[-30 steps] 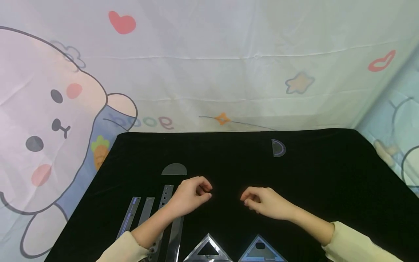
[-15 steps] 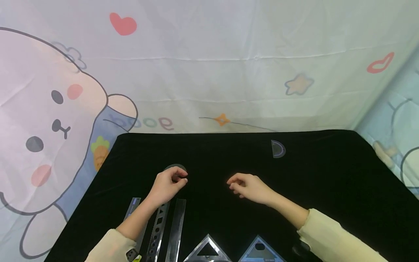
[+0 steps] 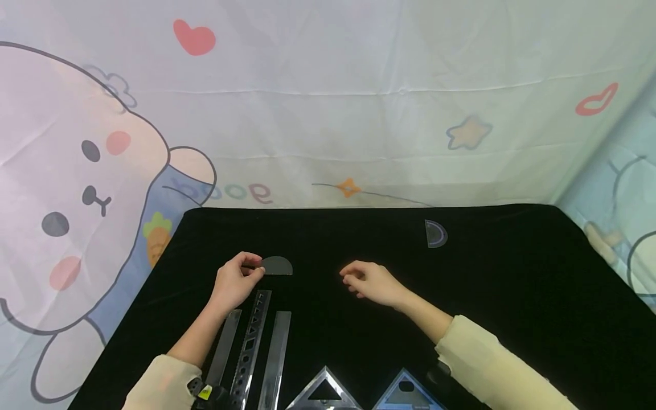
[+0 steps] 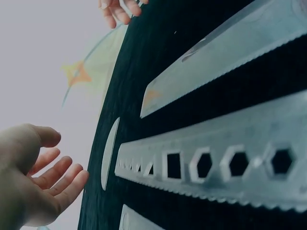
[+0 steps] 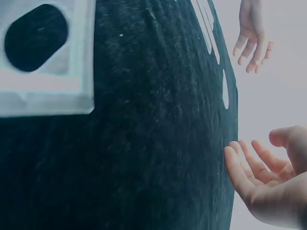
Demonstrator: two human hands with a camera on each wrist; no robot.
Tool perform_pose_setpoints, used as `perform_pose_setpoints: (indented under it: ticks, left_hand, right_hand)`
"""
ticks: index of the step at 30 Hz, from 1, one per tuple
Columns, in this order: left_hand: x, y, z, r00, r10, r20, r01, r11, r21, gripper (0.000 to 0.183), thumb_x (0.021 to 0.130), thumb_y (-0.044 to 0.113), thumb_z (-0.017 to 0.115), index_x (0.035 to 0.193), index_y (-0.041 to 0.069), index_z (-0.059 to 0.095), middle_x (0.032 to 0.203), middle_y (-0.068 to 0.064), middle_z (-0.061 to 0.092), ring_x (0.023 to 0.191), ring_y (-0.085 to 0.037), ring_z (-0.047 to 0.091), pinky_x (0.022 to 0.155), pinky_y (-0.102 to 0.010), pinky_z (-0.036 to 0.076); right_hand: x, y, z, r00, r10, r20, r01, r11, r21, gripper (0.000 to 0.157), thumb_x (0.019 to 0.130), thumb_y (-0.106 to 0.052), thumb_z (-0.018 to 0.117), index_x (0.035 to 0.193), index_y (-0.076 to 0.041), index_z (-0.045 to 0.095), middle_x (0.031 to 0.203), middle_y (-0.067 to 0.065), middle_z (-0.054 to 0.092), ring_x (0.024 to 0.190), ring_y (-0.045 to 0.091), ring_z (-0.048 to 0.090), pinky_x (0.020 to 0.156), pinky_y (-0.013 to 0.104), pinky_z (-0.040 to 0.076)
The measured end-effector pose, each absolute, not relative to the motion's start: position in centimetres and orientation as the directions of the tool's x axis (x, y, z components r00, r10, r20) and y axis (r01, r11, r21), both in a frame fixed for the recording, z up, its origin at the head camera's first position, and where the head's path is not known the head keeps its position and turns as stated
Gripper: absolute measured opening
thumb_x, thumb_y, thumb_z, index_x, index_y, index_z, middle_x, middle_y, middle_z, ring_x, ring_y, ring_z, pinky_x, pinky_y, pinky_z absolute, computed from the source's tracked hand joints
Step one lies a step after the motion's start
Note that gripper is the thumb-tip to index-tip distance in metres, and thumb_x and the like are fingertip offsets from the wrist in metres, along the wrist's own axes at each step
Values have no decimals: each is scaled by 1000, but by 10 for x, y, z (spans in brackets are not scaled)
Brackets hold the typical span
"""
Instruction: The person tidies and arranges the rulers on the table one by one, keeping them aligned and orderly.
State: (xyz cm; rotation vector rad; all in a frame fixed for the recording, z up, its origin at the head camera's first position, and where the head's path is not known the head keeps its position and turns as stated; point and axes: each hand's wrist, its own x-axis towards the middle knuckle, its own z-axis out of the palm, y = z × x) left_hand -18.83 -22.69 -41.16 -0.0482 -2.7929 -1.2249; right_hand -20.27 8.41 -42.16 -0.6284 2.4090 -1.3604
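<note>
In the head view my left hand [image 3: 234, 283] hovers at the left end of a dark grey semicircular protractor [image 3: 278, 266], its fingers loosely bent. The left wrist view shows a gap between that hand and the protractor [image 4: 110, 153], and nothing in the fingers. Beneath the left arm lie a plain ruler [image 3: 224, 347] and a stencil ruler with cut-out shapes [image 4: 240, 129]. Another straight ruler [image 3: 275, 359] lies just right of them. My right hand [image 3: 373, 282] hangs above the black cloth right of the protractor, fingers relaxed and holding nothing.
A clear set square [image 3: 306, 397] and a blue-tinted set square [image 3: 422, 400] lie at the front edge. One small protractor [image 3: 436, 234] lies far back right. Behind the black-covered table [image 3: 512, 273] hangs a printed curtain [image 3: 328, 114].
My left hand has moved left and slightly back, past the protractor, uncovering it again. The right hand has shifted left and back. The rulers, set squares and protractors stay put.
</note>
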Motion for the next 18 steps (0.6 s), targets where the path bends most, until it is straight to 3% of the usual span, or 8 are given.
perform_pose_setpoints:
  ticks: [8,18]
  left_hand:
    - [-191,-243,-412,-995,-76,62,-5,677,736,30,91,18,54,117,3,55,114,-15,58,100,-28,58,76,-37,52]
    - [-196,-257,-417,-992,-128,-11,-93,655,750,37,94,23,50,125,3,51,125,-17,52,109,-32,54,86,-43,49]
  right_hand:
    - [-209,69,-426,-868,-492,-62,-157,391,-907,33,95,-20,50,124,-5,53,114,16,60,98,28,62,75,33,55]
    - [-221,48,-424,-897,-428,-114,-57,368,-928,37,95,-20,49,128,-6,49,120,13,57,103,25,60,80,33,54]
